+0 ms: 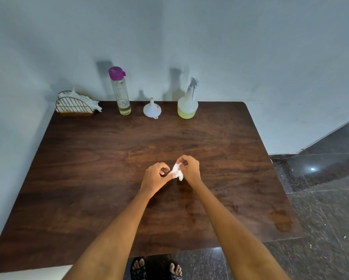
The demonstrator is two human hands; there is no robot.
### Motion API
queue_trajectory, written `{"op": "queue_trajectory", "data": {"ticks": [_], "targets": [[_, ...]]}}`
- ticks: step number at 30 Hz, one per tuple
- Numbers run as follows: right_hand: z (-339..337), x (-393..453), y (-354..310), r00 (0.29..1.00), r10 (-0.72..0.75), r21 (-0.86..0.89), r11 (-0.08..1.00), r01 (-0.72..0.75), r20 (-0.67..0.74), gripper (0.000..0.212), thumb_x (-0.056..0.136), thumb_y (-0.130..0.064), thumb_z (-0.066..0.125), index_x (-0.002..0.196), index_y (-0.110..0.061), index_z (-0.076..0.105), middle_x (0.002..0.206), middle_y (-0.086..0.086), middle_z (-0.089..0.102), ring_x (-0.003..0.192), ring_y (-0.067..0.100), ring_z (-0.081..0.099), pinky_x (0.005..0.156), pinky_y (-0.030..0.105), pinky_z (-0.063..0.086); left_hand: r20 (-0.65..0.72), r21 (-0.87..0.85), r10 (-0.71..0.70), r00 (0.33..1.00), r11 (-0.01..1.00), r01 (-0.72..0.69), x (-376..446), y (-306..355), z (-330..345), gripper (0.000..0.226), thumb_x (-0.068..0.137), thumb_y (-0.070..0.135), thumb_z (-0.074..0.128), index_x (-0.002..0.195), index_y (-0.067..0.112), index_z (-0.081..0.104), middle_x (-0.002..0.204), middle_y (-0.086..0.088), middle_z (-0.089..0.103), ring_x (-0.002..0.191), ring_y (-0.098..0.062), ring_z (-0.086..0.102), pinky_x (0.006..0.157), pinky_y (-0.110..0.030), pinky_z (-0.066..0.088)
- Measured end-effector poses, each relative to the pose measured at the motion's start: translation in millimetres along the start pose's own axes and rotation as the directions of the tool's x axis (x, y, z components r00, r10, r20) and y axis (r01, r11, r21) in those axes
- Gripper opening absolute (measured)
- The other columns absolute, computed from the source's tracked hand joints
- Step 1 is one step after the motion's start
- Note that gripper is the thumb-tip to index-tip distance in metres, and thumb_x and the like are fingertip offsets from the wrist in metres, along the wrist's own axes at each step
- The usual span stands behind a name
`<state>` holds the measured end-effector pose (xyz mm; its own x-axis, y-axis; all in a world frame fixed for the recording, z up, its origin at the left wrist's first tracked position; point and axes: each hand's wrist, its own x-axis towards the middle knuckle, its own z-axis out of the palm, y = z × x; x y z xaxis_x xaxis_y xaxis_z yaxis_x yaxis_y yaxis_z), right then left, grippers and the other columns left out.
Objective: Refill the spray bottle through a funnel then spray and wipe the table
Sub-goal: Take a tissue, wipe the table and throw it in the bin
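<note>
Over the middle of the dark wooden table point(88, 178), both hands met around a small crumpled white tissue point(177, 170). The left hand point(156, 175) pinched its lower left corner between thumb and fingertips, the other fingers curled. The right hand point(189, 168) gripped the tissue's upper part with its fingers bent over it. The wad hung just above the tabletop, between the two hands.

Along the far edge, against the wall, stood a row of things well apart from the hands. At far left was a wire napkin holder point(74, 107) stuffed with white napkins. Right of it stood a tall clear bottle with a purple cap point(120, 91), then a white funnel point(152, 110) resting wide end down. Farthest right stood the spray bottle point(187, 104), upright, with yellowish liquid in its lower part.
</note>
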<state>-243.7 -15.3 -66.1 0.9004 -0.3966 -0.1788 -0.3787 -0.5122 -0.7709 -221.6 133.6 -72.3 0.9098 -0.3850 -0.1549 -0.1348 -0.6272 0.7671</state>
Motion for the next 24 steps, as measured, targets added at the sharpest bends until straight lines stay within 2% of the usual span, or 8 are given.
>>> {"op": "queue_trajectory", "data": {"ticks": [2, 5, 9, 13, 17, 19, 21, 24], "targets": [[-3, -3, -3, 0.998, 0.055, 0.11, 0.993, -0.051, -0.031, 0.028, 0.076, 0.013, 0.044, 0.08, -0.001, 0.068, 0.091, 0.015, 0.07, 0.073, 0.012, 0.056, 0.066, 0.014, 0.041, -0.045, -0.118, -0.073, 0.996, 0.991, 0.067, -5, 2, -2, 0.026, 0.079, 0.043, 0.069, 0.079, 0.017, 0.067, 0.078, 0.005, 0.068, 0.076, -0.011, 0.064, 0.071, -0.031, 0.053], [-14, -10, -3, 0.996, 0.042, 0.085, 0.996, -0.035, -0.077, 0.029, 0.075, 0.013, 0.044, 0.076, 0.002, 0.071, 0.088, 0.016, 0.072, 0.061, 0.008, 0.053, 0.056, 0.008, 0.038, -0.161, -0.188, -0.124, 0.979, 0.978, 0.093, -12, -3, -13, 0.03, 0.09, 0.039, 0.057, 0.08, 0.012, 0.067, 0.077, -0.001, 0.069, 0.076, -0.017, 0.066, 0.071, -0.035, 0.052], [-30, -12, 2, 0.985, -0.03, -0.007, 1.0, 0.029, -0.172, 0.015, 0.081, 0.001, 0.056, 0.082, 0.003, 0.071, 0.092, 0.017, 0.07, 0.087, 0.027, 0.063, 0.078, 0.031, 0.05, -0.276, 0.1, -0.052, 0.96, 0.992, 0.083, -21, -31, -33, 0.02, 0.094, 0.024, 0.052, 0.093, 0.012, 0.067, 0.09, -0.004, 0.072, 0.085, -0.02, 0.068, 0.083, -0.035, 0.049], [4, -36, 8, 0.985, -0.128, -0.353, 0.922, 0.161, 0.116, 0.034, 0.088, 0.003, 0.044, 0.117, -0.005, 0.062, 0.104, 0.023, 0.062, 0.101, 0.035, 0.054, 0.092, 0.037, 0.047, -0.341, 0.198, -0.054, 0.938, 0.972, 0.128, -33, -47, -42, 0.015, 0.09, 0.013, 0.054, 0.095, 0.011, 0.068, 0.092, -0.005, 0.072, 0.089, -0.025, 0.067, 0.086, -0.04, 0.047], [20, -52, 20, 0.98, -0.196, -0.415, 0.889, 0.194, 0.039, 0.019, 0.076, 0.007, 0.064, 0.091, -0.002, 0.07, 0.085, 0.016, 0.07, 0.092, 0.035, 0.065, 0.082, 0.038, 0.055, -0.337, 0.256, 0.002, 0.942, 0.962, 0.09, -41, -55, -49, 0.012, 0.088, 0.011, 0.057, 0.093, 0.01, 0.068, 0.087, -0.005, 0.072, 0.086, -0.028, 0.066, 0.084, -0.041, 0.043], [17, -48, 23, 0.982, -0.187, -0.364, 0.913, 0.184, 0.027, 0.024, 0.082, 0.01, 0.058, 0.103, 0.001, 0.065, 0.108, 0.019, 0.067, 0.109, 0.037, 0.06, 0.091, 0.041, 0.053, -0.356, 0.256, -0.016, 0.934, 0.96, 0.114, -43, -61, -53, 0.012, 0.088, 0.011, 0.057, 0.094, 0.009, 0.067, 0.087, -0.006, 0.071, 0.086, -0.03, 0.065, 0.084, -0.042, 0.042], [13, -47, 23, 0.992, -0.127, -0.378, 0.919, 0.113, -0.013, 0.033, 0.094, 0.003, 0.042, 0.125, 0.001, 0.053, 0.138, 0.018, 0.049, 0.132, 0.033, 0.041, 0.109, 0.04, 0.039, -0.37, 0.244, -0.05, 0.928, 0.958, 0.149, -46, -67, -54, 0.014, 0.089, 0.011, 0.056, 0.097, 0.008, 0.067, 0.089, -0.008, 0.071, 0.088, -0.03, 0.064, 0.085, -0.042, 0.042], [19, -50, 21, 0.996, -0.071, -0.427, 0.9, 0.086, 0.05, 0.033, 0.095, -0.004, 0.037, 0.124, 0.001, 0.052, 0.133, 0.02, 0.046, 0.126, 0.032, 0.042, 0.106, 0.039, 0.036, -0.374, 0.237, -0.049, 0.926, 0.96, 0.147, -48, -72, -55, 0.014, 0.089, 0.012, 0.055, 0.098, 0.008, 0.066, 0.091, -0.008, 0.071, 0.089, -0.03, 0.063, 0.085, -0.042, 0.041]]}}
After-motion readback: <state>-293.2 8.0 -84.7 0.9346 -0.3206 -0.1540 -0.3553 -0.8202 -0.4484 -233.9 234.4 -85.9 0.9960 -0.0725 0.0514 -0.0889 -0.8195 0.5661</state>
